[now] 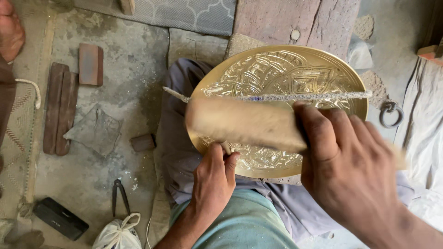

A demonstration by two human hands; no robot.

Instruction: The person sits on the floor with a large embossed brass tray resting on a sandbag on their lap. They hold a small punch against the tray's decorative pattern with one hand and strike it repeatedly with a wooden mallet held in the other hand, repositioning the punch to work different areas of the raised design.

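A round brass plate (286, 69) with embossed patterns rests tilted over my lap. My left hand (213, 177) grips its near rim from below, thumb on the edge. My right hand (344, 163) is closed around the handle of a wooden brush (240, 122), which lies across the plate's face and is blurred by motion. A frayed cord (277, 97) stretches horizontally across the plate just above the brush.
Wooden blocks (60, 108) and a brick (90, 64) lie on the dusty floor at left. Black pliers (121, 196), a dark box (60, 218) and a white bag (117, 235) sit near bottom left. A metal ring (391, 113) lies at right. Another person's foot (10, 30) shows top left.
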